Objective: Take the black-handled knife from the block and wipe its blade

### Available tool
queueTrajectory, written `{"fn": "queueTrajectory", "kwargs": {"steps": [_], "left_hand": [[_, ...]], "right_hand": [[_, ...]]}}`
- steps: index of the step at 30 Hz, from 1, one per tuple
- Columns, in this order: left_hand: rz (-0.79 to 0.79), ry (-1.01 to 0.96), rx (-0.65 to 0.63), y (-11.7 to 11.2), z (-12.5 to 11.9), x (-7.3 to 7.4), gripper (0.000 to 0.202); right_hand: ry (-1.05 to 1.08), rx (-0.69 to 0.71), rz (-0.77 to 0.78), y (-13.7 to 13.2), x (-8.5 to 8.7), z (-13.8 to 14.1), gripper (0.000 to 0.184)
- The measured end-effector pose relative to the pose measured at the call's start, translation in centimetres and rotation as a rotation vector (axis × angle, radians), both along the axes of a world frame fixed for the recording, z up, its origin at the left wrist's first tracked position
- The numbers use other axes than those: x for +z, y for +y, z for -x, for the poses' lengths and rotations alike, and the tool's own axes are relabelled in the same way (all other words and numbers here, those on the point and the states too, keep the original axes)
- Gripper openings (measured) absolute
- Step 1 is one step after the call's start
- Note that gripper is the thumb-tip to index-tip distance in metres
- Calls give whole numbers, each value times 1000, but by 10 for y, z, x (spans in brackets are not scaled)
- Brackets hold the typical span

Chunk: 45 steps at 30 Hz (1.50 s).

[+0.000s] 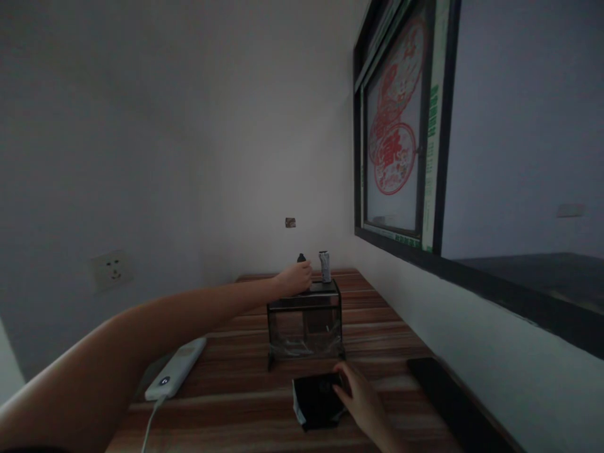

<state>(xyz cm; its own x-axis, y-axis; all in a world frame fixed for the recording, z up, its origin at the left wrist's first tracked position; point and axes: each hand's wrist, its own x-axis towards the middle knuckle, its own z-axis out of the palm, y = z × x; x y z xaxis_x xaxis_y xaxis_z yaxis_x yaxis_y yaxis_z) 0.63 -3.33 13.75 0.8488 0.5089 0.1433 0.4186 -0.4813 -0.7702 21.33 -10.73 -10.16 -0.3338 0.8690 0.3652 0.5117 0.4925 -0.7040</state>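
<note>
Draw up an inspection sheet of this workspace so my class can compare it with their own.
Surface: wooden table with striped grain.
Job's things: black-framed rack with see-through sides; upright can at its far top edge; dark object, mostly hidden; black packet nearer the camera.
Clutter: white power bank at left; long black slab at right, beside the wall.
Hands: left hand closed around the dark object above the rack; right hand pinching the packet's right edge.
Cables: one white cable from the power bank, running out of view.
Surroundings: wall socket at left; dark-framed window with red decorations at right.
</note>
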Motion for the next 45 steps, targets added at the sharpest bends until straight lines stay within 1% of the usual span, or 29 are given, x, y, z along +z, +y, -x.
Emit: {"fn": "queueTrajectory", "kwargs": {"steps": [6,10,14,22,27,32,36,39,45], "left_hand": [[-8,98,-14,9,4,8,7],[-13,141,-8,18,3,11,9],[-28,165,12,23,1,11,11],[-82,177,36,18,-3,12,11],[-89,190,25,14,-3,19,10],[-87,201,55,14,0,32,12],[-95,216,88,14,0,47,16],[-111,222,113,14,0,63,18],[-157,199,161,12,-7,101,19]], "right_hand": [[14,15,1,0,0,-1,27],[-13,12,14,-1,2,-2,24],[-13,14,11,0,1,-2,22],[9,47,2,0,1,-3,22],[4,42,19,1,1,-3,22],[-7,31,15,0,2,-2,22],[4,34,9,0,3,-3,20],[3,40,6,1,0,-3,20],[35,39,-19,5,-7,-3,26]]}}
